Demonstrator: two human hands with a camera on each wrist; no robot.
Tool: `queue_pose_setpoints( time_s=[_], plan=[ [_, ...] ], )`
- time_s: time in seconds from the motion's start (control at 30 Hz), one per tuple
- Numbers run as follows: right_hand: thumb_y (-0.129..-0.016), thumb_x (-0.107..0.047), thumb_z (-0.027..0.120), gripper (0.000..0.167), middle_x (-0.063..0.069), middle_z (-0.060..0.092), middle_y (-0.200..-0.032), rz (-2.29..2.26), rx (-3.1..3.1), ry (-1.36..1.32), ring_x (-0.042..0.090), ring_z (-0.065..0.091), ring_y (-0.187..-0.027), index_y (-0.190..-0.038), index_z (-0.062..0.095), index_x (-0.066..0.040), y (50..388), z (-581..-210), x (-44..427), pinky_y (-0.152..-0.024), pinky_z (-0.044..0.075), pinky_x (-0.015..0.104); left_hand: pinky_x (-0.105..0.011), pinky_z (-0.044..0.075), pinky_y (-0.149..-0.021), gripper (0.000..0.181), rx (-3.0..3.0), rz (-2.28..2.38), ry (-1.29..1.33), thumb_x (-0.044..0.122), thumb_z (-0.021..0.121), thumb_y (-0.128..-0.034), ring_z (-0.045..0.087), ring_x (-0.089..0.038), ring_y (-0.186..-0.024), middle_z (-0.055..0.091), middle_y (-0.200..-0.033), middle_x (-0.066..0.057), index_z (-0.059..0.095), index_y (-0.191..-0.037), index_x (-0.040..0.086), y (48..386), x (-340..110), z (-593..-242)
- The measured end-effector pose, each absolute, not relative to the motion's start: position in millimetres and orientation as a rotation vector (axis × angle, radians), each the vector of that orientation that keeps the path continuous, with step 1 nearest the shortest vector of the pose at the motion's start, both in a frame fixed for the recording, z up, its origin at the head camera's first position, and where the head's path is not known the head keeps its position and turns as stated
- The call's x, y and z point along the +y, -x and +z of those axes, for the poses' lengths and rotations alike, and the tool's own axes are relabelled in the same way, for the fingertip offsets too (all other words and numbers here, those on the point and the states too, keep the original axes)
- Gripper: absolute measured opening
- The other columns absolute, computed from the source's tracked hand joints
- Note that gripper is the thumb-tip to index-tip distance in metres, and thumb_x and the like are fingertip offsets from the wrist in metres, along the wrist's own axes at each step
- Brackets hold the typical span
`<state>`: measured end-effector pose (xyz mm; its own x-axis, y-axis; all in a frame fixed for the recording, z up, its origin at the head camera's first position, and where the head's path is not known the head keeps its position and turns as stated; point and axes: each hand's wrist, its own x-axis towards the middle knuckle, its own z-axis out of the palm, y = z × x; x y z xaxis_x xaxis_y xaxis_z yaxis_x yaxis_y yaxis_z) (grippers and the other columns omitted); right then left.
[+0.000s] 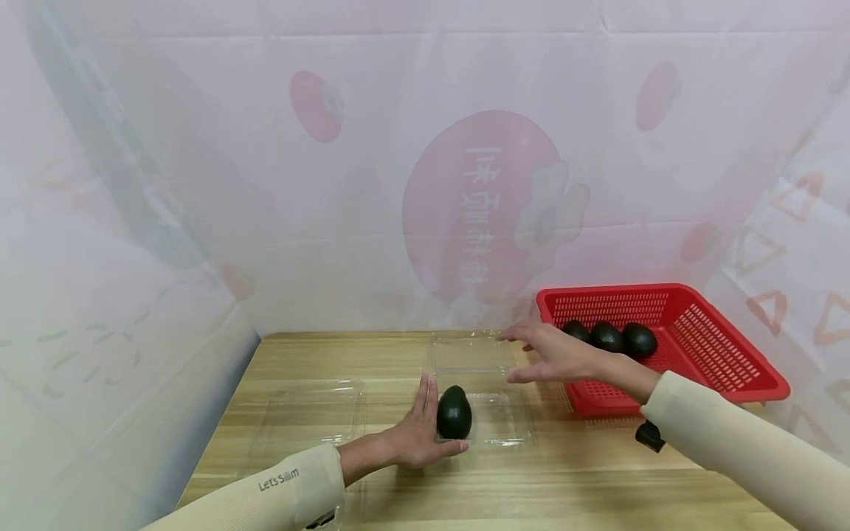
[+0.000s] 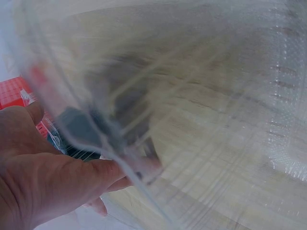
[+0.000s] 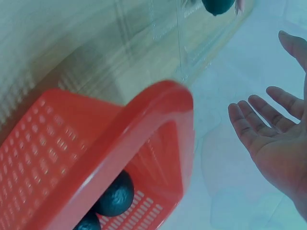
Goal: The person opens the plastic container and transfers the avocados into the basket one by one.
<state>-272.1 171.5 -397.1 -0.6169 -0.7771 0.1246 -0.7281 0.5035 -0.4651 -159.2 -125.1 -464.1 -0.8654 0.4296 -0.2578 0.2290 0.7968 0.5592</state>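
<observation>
A dark green avocado point(image 1: 454, 413) lies in the left part of a clear plastic clamshell container point(image 1: 501, 419), whose lid point(image 1: 473, 354) is folded back behind it. Along the container's left side, my left hand point(image 1: 420, 434) has its fingers extended and its thumb spread below the avocado. Whether it touches the fruit is hard to tell. My right hand point(image 1: 553, 352) hovers by the lid's right edge, fingers loosely extended and nothing in them; the right wrist view also shows this hand point(image 3: 276, 129) holding nothing. Clear plastic in front of the camera blurs the left wrist view.
A red perforated basket point(image 1: 737, 354) stands on the right, with several avocados point(image 1: 607, 337) in its left part. Another clear container point(image 1: 312, 413) lies on the wooden table point(image 1: 531, 494), left of my left hand. A printed cloth point(image 1: 358, 221) hangs behind the table.
</observation>
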Motion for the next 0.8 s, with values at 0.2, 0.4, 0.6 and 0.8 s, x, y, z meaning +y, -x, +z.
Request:
queue_pose_setpoints(
  time_s=[0.2, 0.4, 0.6, 0.8],
  plan=[
    [-0.092, -0.038, 0.084, 0.068, 0.013, 0.066, -0.142, -0.741, 2.597, 1.350, 0.029, 0.066, -0.123, -0.144, 0.061, -0.002, 266, -400, 156, -0.097, 0.059, 0.047, -0.062, 0.033, -0.120, 0.118, 2.594, 0.762, -0.507, 0.056, 0.066, -0.1005, 0.015, -0.053, -0.157, -0.020, -0.169, -0.034, -0.007, -0.163, -0.012, 160, -126, -465],
    [-0.090, -0.034, 0.086, 0.066, 0.015, 0.067, -0.138, -0.742, 2.593, 1.381, 0.032, 0.066, -0.122, -0.141, 0.063, 0.000, 261, -406, 145, -0.095, 0.060, 0.048, -0.060, 0.036, -0.119, 0.118, 2.598, 0.747, -0.493, 0.056, 0.067, -0.1000, 0.018, -0.051, -0.157, -0.021, -0.170, -0.032, -0.007, -0.164, -0.011, 159, -125, -465],
    [-0.088, -0.034, 0.086, 0.066, 0.016, 0.068, -0.136, -0.704, 2.603, 1.395, 0.032, 0.066, -0.121, -0.141, 0.063, 0.000, 258, -414, 135, -0.095, 0.060, 0.044, -0.062, 0.034, -0.120, 0.119, 2.582, 0.740, -0.497, 0.058, 0.064, -0.1010, 0.015, -0.052, -0.157, -0.022, -0.170, -0.032, -0.009, -0.163, -0.011, 161, -126, -465],
    [-0.090, -0.036, 0.085, 0.067, 0.015, 0.068, -0.135, -0.661, 2.605, 1.384, 0.030, 0.066, -0.120, -0.141, 0.062, 0.001, 253, -425, 127, -0.093, 0.059, 0.041, -0.061, 0.034, -0.120, 0.118, 2.596, 0.718, -0.506, 0.056, 0.066, -0.1007, 0.015, -0.051, -0.158, -0.020, -0.170, -0.033, -0.007, -0.163, -0.012, 161, -126, -463]
  ],
)
